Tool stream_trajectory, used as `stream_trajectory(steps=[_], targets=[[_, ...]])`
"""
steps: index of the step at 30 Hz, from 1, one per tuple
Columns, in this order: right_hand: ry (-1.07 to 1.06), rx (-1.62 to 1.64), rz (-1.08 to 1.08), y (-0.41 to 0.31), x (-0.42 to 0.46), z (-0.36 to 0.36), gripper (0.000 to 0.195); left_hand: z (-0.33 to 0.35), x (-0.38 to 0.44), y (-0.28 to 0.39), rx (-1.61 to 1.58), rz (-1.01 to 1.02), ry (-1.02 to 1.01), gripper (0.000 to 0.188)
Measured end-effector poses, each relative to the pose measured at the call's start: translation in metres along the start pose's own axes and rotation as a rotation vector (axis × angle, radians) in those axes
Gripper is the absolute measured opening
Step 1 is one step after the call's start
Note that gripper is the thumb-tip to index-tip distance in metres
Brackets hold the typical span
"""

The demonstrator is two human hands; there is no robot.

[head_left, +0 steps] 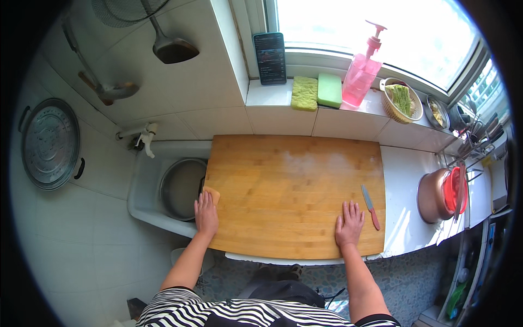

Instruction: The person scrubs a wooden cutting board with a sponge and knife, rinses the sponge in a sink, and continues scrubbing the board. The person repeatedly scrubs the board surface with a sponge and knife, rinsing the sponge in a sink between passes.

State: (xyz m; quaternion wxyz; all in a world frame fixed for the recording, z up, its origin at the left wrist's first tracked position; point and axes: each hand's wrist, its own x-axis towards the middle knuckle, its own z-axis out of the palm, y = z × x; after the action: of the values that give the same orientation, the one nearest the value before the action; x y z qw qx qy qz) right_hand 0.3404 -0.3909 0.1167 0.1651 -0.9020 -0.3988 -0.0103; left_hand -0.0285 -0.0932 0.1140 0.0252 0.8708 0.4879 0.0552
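A large wooden cutting board (282,200) lies before me, its left side reaching over the sink's edge. At that left side my left hand (207,216) holds an orange sponge (215,193) against the board; the fingers cover part of it. My right hand (350,225) rests palm down near the board's right front, fingers extended, with nothing in it. Just right of those fingers lies a small knife (371,207) with a red handle, blade pointing away from me. A pale, hazy patch shows on the far part of the board.
Left is a sink (145,192) with a metal pot (179,192) under a tap (147,137). The windowsill holds a phone (269,59), two sponges (304,94), a pink pump bottle (360,79) and a small basket (402,102). A copper-coloured pot (431,196) stands right.
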Motion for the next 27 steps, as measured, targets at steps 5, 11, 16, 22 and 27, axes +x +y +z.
stream_trajectory(steps=[5,11,16,22,27], targets=[[0.002,0.011,-0.010,-0.001,-0.001,0.001,0.055,0.016,0.107,0.001,0.012,0.005,0.025,0.047],[0.008,0.021,-0.010,-0.001,0.001,0.000,0.055,0.008,0.086,0.015,-0.046,0.057,0.033,0.048],[0.011,0.020,0.003,-0.001,0.001,-0.003,0.055,-0.027,-0.061,0.030,-0.104,0.160,-0.095,0.052],[0.005,0.014,0.007,-0.001,0.000,-0.002,0.055,-0.027,-0.084,0.015,-0.154,0.165,-0.188,0.053],[0.016,0.023,-0.004,-0.001,-0.001,0.001,0.055,0.025,0.067,-0.006,-0.007,0.116,0.028,0.051]])
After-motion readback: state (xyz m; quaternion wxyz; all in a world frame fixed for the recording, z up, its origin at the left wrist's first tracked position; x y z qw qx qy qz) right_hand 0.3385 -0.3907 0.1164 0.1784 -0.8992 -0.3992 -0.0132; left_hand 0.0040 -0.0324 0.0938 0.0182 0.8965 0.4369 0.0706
